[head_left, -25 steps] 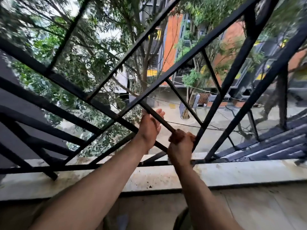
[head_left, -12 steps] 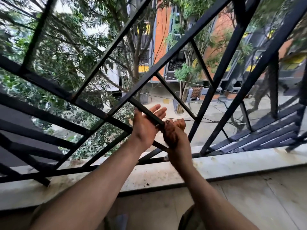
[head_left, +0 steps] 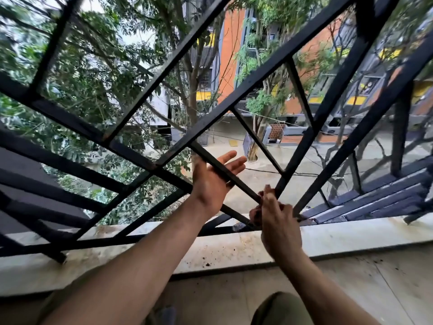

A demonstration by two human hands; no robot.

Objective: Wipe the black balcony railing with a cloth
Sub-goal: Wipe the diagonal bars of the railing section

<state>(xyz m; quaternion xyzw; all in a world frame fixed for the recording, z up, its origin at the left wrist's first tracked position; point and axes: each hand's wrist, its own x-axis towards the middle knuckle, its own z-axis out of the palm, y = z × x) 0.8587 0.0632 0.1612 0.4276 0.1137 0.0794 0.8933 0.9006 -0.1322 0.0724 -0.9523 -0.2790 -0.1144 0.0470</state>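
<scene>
we see left hand (head_left: 212, 184) flat, fingers straight, resting on a thin bar of the railing (head_left: 257, 77) | right hand (head_left: 277, 221) curled round brown cloth (head_left: 255, 213), on the same bar lower down, near the ledge (head_left: 351, 233)

A pale stone ledge (head_left: 351, 233) runs just below the fingers (head_left: 269, 197) of the right hand (head_left: 278, 224), stained brown in patches. The railing's bottom bar (head_left: 140, 238) rests on it, down and to the left of those fingers. Dark crumbs of dirt (head_left: 207, 263) lie on the ledge beneath them. Nearer than the fingers lies the tiled floor (head_left: 386, 289), speckled too.
</scene>
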